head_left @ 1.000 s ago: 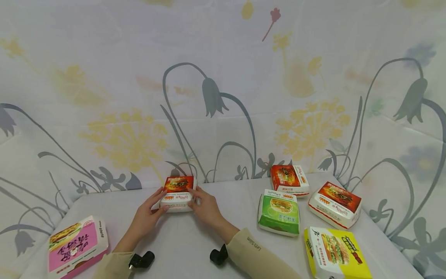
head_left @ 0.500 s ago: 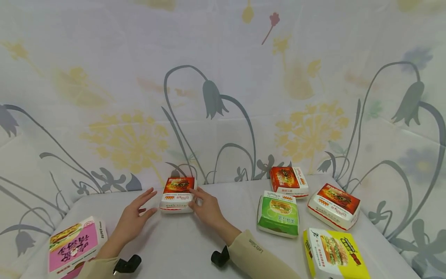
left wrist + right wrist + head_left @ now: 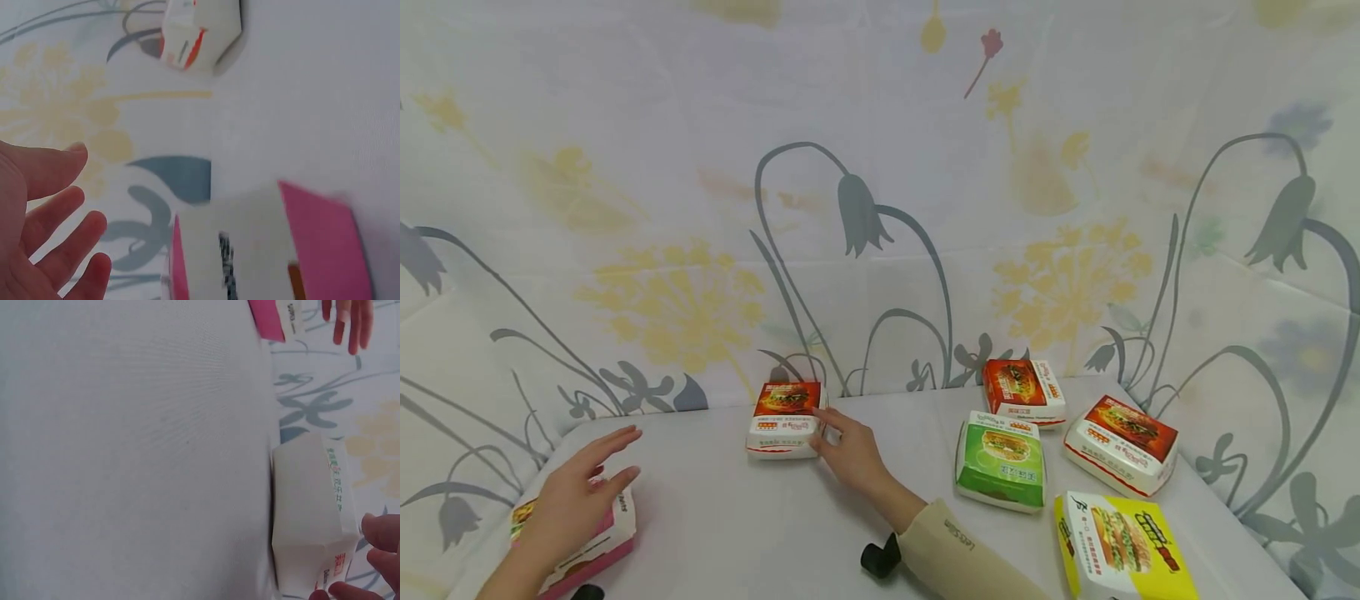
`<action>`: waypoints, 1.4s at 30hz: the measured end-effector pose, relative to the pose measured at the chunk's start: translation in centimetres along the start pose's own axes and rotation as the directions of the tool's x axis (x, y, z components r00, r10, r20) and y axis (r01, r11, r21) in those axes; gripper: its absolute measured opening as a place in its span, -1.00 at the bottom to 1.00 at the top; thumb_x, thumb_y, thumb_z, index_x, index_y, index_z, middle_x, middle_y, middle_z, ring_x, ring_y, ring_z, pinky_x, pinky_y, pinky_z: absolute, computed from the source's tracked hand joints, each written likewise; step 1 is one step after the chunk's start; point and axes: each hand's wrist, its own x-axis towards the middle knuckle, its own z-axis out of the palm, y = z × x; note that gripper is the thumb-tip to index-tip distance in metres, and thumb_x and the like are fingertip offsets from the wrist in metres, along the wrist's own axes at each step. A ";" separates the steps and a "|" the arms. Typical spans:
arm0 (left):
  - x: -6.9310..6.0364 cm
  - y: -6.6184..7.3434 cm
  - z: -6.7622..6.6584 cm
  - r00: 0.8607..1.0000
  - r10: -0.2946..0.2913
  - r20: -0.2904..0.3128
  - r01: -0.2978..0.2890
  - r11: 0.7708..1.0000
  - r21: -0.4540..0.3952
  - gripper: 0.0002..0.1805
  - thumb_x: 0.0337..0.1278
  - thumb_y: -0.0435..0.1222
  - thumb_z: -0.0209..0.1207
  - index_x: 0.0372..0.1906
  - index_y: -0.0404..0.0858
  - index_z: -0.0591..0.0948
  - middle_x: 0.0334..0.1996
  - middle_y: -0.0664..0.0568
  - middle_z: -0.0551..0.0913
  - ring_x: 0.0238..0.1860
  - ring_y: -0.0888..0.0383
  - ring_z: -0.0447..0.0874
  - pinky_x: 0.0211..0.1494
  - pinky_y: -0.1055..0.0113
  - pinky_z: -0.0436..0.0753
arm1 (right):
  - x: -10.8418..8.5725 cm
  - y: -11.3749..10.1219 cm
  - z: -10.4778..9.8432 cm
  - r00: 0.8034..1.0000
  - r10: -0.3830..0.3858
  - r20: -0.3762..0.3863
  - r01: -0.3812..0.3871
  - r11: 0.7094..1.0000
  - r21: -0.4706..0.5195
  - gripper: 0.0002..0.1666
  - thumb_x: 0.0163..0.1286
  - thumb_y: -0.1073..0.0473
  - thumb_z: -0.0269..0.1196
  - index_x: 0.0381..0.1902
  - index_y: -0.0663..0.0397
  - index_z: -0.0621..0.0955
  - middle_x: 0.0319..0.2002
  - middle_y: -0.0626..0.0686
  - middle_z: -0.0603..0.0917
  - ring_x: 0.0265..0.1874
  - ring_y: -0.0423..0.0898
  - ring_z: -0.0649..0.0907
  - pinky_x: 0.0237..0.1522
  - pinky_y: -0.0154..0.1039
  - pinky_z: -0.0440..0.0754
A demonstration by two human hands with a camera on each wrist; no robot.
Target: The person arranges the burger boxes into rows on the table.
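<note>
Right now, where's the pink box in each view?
Head: pink box at lower left, partly hidden by left hand.
Left wrist: bottom edge, right of centre, cut off.
Right wrist: top edge, right of centre, cut off.
Shared landmark: left hand, in all three.

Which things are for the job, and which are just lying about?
For the job, it seems:
middle red box, right hand at its edge
pink box, perhaps, left hand near it

Just lying about:
green box
yellow box
red box behind the green one
red box behind the yellow one
</note>
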 end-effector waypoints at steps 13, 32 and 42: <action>-3.1 -7.5 -4.5 0.926 -0.329 0.182 0.284 0.930 0.234 -0.31 0.35 -0.04 0.20 0.23 -0.56 0.37 0.20 -0.66 0.27 0.10 -0.64 0.24 -0.06 -0.52 0.36 | -0.3 0.2 -0.3 1.000 -0.021 0.023 0.020 0.999 0.038 -0.47 0.39 0.15 0.30 0.30 0.03 0.57 0.34 0.14 0.49 0.34 0.12 0.45 0.23 0.08 0.48; -3.8 -6.1 -2.7 0.782 -0.481 0.396 0.455 0.875 0.164 -0.05 0.32 0.24 0.06 0.39 -0.51 0.28 0.22 -0.61 0.33 0.16 -0.53 0.31 0.00 -0.36 0.45 | -1.6 -1.1 -0.9 0.993 -0.102 0.056 0.099 0.994 0.040 -0.52 0.39 0.16 0.30 0.26 -0.05 0.61 0.26 0.04 0.59 0.22 0.01 0.56 0.11 0.00 0.58; -3.3 -2.4 0.1 0.836 -0.387 0.390 0.396 0.916 0.062 -0.20 0.32 0.14 0.16 0.39 -0.38 0.37 0.32 -0.49 0.33 0.23 -0.47 0.33 0.04 -0.26 0.55 | -2.9 -2.3 -1.0 0.971 -0.214 0.110 0.214 0.977 0.010 -0.53 0.40 0.15 0.29 0.25 -0.01 0.61 0.23 -0.05 0.61 0.24 -0.10 0.55 0.11 -0.07 0.59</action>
